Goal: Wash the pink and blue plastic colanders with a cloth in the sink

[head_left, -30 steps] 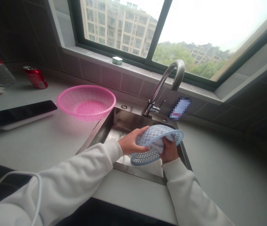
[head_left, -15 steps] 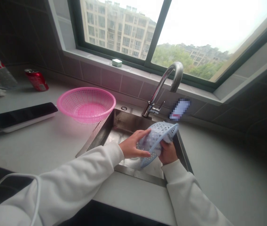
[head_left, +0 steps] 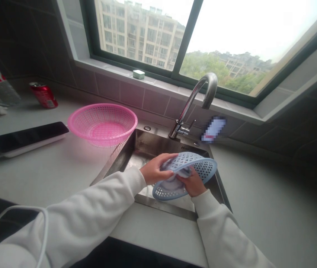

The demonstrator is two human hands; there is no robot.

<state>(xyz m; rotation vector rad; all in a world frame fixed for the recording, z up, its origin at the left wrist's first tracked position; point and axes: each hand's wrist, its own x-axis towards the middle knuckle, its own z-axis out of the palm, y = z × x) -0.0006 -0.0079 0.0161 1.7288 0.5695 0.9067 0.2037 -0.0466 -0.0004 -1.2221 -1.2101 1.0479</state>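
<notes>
Blue basket point(head_left: 188, 160) retilted, right hand point(head_left: 194, 183) further left

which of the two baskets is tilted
The blue basket, tilted at the sink with the left hand on its outside; the pink basket stands upright on the counter.

The basket point(head_left: 188, 159) in the fingers point(head_left: 167, 174) is pale blue with triangular holes; the colander point(head_left: 102, 128) left of them, pink and latticed.
</notes>
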